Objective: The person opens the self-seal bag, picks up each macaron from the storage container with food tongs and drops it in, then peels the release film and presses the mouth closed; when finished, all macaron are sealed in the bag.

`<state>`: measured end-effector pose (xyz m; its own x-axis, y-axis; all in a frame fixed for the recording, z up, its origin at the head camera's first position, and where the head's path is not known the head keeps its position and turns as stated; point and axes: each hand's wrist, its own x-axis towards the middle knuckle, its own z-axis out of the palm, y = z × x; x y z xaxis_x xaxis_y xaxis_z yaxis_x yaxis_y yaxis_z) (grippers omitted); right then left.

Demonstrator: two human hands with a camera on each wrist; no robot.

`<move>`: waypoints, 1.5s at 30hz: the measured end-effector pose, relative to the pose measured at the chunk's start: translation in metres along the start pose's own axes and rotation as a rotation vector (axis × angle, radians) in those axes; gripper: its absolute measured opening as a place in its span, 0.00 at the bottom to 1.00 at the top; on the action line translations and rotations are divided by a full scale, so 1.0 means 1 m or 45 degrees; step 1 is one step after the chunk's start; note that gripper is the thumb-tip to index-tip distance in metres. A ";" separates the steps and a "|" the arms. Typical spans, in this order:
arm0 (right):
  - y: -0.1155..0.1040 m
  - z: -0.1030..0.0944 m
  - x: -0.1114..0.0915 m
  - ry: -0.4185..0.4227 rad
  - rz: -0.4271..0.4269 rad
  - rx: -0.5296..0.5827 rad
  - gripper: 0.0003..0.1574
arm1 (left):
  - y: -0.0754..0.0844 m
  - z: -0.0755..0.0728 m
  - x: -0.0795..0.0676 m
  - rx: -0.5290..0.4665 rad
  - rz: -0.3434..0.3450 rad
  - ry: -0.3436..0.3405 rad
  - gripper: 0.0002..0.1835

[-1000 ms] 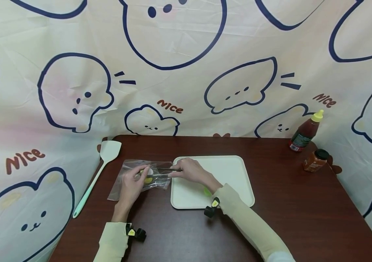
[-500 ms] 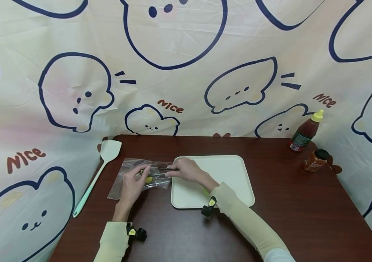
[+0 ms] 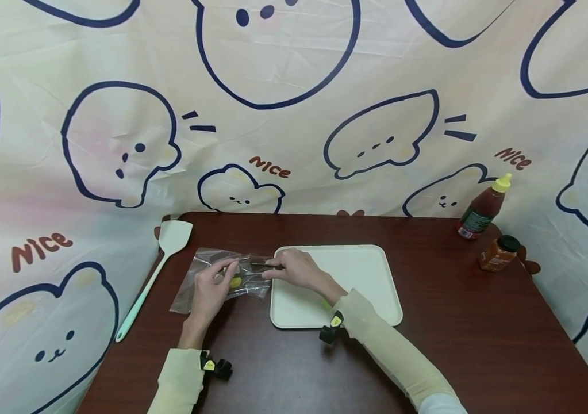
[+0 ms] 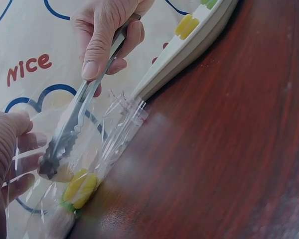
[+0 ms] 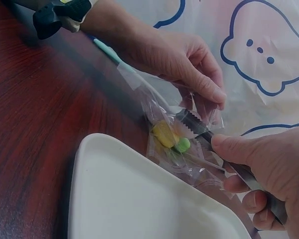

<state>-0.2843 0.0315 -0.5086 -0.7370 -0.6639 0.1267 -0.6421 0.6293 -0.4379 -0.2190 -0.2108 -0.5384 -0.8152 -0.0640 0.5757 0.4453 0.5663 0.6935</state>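
A clear plastic bag (image 3: 186, 290) lies left of the white tray (image 3: 345, 264). My left hand (image 3: 210, 290) pinches the bag's edge, holding its mouth apart. My right hand (image 3: 299, 269) grips metal tongs (image 5: 244, 174), whose toothed tips reach inside the bag. A yellow piece (image 4: 80, 188) and a small green piece (image 5: 182, 145) sit in the bag below the tips. Close to the tips, the left wrist view has a pale rounded piece (image 4: 63, 173); whether the tongs grip it is unclear. Another yellow piece (image 4: 187, 26) and a green one (image 4: 209, 3) are on the tray.
A spatula (image 3: 172, 238) with a pale green handle lies along the table's left edge. At the back right stand a red sauce bottle (image 3: 481, 211) with a yellow cap and a small black-lidded jar (image 3: 498, 254). A printed cloth (image 3: 299, 138) hangs behind the table.
My right hand and the tongs have shifted slightly left, then stayed nearly still. A white piece seen at the tongs' tips a second ago no longer shows in the head view.
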 end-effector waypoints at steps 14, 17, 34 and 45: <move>0.006 -0.008 -0.012 0.036 0.009 0.037 0.23 | -0.002 -0.002 0.001 0.022 0.002 0.018 0.08; 0.012 -0.012 -0.020 0.040 0.019 0.045 0.24 | -0.001 -0.003 0.000 0.020 -0.012 0.014 0.08; 0.030 -0.037 -0.074 0.135 0.144 0.073 0.26 | 0.000 -0.003 0.000 0.003 -0.042 0.002 0.08; 0.046 -0.056 -0.100 0.208 0.235 0.021 0.26 | 0.001 -0.003 0.000 0.010 -0.045 0.002 0.09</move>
<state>-0.2520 0.1489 -0.4915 -0.8667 -0.4634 0.1849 -0.4909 0.7261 -0.4814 -0.2173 -0.2130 -0.5364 -0.8298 -0.0858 0.5514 0.4129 0.5703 0.7101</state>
